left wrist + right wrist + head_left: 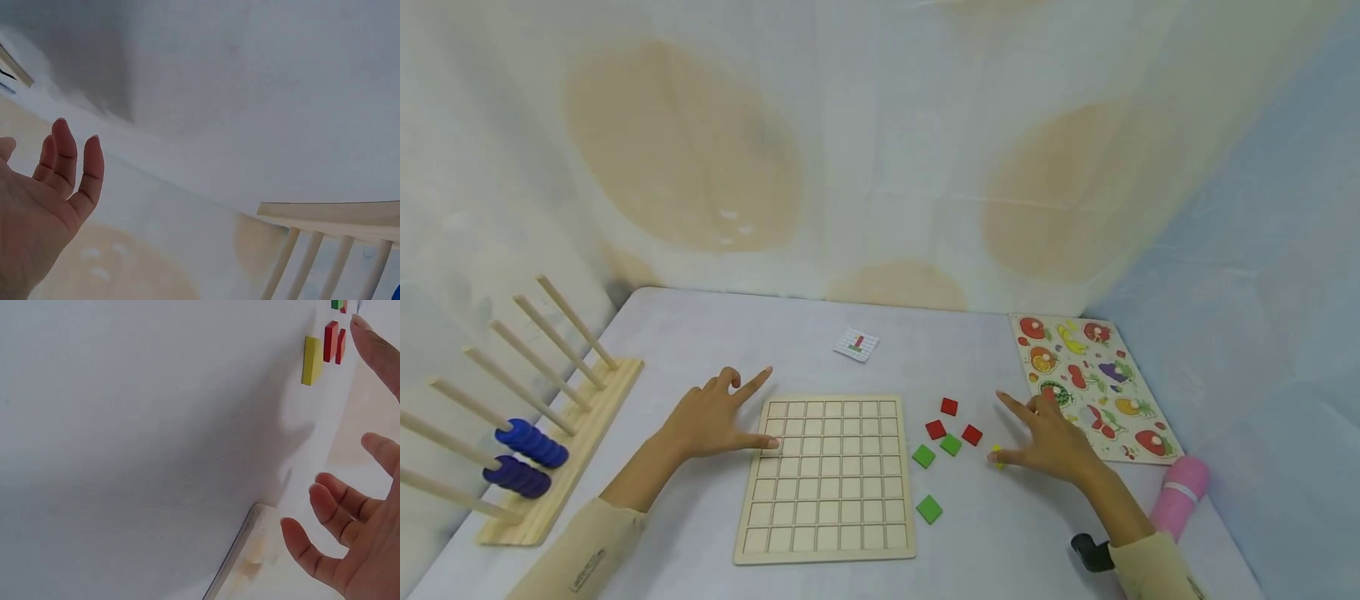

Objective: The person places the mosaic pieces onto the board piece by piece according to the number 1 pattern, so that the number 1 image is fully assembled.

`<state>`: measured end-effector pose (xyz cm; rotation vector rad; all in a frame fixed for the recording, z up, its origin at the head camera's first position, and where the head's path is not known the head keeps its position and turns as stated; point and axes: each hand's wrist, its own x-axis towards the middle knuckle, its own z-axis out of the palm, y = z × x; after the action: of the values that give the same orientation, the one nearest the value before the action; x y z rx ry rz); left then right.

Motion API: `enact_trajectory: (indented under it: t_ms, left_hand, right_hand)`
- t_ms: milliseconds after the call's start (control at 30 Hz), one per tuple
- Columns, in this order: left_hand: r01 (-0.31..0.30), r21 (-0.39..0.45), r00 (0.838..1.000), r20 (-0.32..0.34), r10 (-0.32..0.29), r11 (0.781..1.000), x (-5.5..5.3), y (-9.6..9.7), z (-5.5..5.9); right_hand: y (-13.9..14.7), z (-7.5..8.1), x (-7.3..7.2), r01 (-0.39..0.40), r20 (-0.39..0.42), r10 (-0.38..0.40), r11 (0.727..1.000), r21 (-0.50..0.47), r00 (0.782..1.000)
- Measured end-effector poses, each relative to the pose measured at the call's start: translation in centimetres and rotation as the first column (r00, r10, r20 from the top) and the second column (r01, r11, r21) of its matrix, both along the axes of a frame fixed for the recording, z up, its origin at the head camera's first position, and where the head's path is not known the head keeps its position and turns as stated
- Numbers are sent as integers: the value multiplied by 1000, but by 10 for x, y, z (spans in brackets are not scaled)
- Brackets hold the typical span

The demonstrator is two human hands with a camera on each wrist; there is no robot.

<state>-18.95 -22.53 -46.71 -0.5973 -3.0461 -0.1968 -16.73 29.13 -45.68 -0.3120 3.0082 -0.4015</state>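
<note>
A wooden grid board [831,556] lies flat in the middle of the table. Over its left edge reaches the thumb of my left hand [703,423], whose index finger points up and away with nothing held. My right hand [1051,442] hovers at the right, thumb and index finger spread apart. The right thumb overlaps a yellow tile [311,361] in the head view; the right wrist view shows that tile apart from the fingers. Between board and right hand lie three red tiles [972,435] and three green tiles [928,508].
A wooden peg rack [602,408] with blue and dark purple rings [531,442] stands at the left. Beyond the board is a small pattern card [856,344]. At right lie a fruit-picture board [1105,392], a pink object [1182,496] and a black item [1092,552].
</note>
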Motion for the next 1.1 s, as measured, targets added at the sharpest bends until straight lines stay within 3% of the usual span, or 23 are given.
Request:
enact_trajectory:
  t_ms: [333,500,733,933,1100]
  left_hand:
    - [97,78,991,83,-104,992,14,-6,-14]
    - [98,124,983,142,-115,987,18,-15,-20]
    - [91,146,984,137,-111,985,14,-18,-26]
    - [109,170,983,129,-132,979,8,-11,-24]
    - [133,186,978,132,-159,973,3,-7,-22]
  right_hand:
    - [11,-6,9,-23,12,23,1000,13,1000]
    - [11,-3,8,-77,-3,77,997,-6,997]
    - [5,5,6,-165,49,166,986,-15,985]
    - [5,9,12,-182,87,182,983,-3,979]
    - [7,4,19,-196,56,194,980,21,979]
